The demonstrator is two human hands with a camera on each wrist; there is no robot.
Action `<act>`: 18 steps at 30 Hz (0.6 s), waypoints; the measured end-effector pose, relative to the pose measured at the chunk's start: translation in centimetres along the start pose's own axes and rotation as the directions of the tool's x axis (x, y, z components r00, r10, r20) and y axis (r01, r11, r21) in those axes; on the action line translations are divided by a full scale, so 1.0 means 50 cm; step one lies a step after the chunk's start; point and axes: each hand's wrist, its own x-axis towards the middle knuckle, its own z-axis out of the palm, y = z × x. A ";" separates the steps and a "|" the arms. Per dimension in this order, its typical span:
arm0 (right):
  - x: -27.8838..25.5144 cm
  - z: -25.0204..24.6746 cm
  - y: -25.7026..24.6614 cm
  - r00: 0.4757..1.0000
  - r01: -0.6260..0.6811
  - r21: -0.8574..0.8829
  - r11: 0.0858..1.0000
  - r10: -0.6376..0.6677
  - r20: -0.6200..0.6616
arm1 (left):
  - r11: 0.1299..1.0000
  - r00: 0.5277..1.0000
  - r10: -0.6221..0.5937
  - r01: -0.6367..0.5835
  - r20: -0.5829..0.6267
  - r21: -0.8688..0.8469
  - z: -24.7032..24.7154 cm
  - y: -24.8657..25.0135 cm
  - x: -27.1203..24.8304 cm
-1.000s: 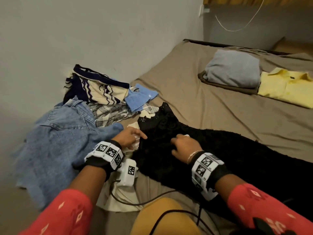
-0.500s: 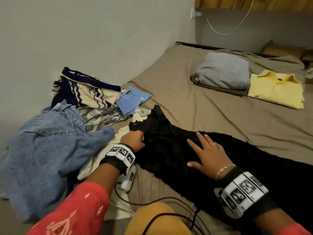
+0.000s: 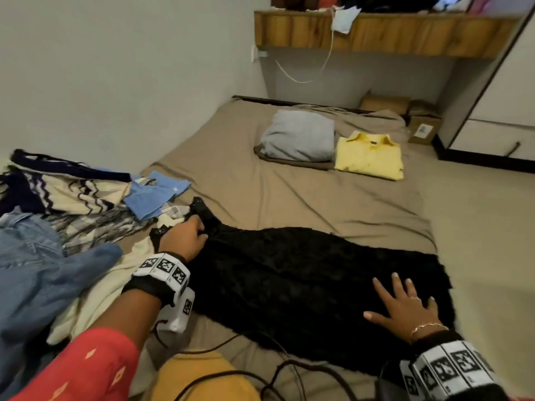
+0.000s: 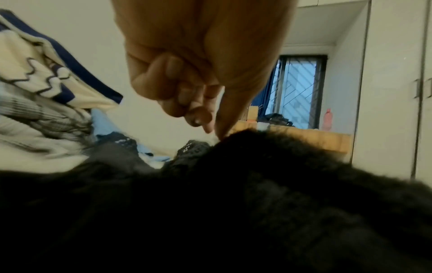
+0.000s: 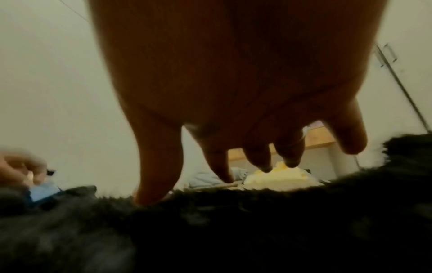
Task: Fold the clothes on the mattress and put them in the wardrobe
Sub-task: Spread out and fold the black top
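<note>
Grey walls enclose a low mattress (image 3: 289,195) under a taupe sheet, laid in the corner of a small room with pale floor (image 3: 477,221) running along its right edge. Across the near part of the mattress a black lace garment (image 3: 304,282) lies spread flat, its hem reaching the mattress's right edge. The left hand (image 3: 183,237) grips the garment's narrow upper end, fingers curled into the fabric; the left wrist view shows the thumb and fingertips pinched at the cloth. The right hand (image 3: 405,308) lies flat on the lower part of the garment, fingers spread and straight, holding nothing. At the left, against the wall, unfolded clothes are heaped: a blue denim piece (image 3: 37,270), a cream and navy striped knit (image 3: 66,189), a plaid shirt (image 3: 95,227) and a light blue cloth (image 3: 156,195). Toward the far end, a folded grey garment (image 3: 301,137) sits just beside a folded yellow shirt (image 3: 369,156), both well apart from the black garment, with bare sheet between. A white wardrobe (image 3: 498,111) stands at the far right, doors closed, and a wooden shelf (image 3: 376,33) above the bed holds clothes. Cardboard boxes (image 3: 424,123) sit between mattress and wardrobe.
</note>
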 end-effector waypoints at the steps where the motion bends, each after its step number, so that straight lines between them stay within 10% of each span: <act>1: 0.000 0.018 0.021 0.999 0.017 0.027 1.000 -0.018 0.030 | 0.997 0.998 0.044 -0.041 0.045 -0.064 -0.002 0.032 -0.006; 5: -0.021 0.023 0.084 0.972 0.196 0.561 0.804 -0.084 -0.219 | 0.965 0.927 0.220 -0.162 0.304 -0.205 0.030 0.162 -0.040; 8: -0.021 0.034 0.169 0.874 0.203 0.757 0.621 0.232 -0.426 | 0.930 0.867 0.365 -0.325 0.338 -0.170 0.079 0.253 -0.065; 14: -0.002 0.077 0.250 0.952 -0.009 0.975 0.220 0.300 -0.059 | 0.843 0.824 0.512 -0.536 0.244 0.041 0.173 0.365 -0.092; 18: 0.011 0.102 0.248 0.954 0.034 0.987 0.156 0.288 -0.078 | 0.823 0.871 0.400 -0.478 0.284 0.308 0.191 0.393 -0.090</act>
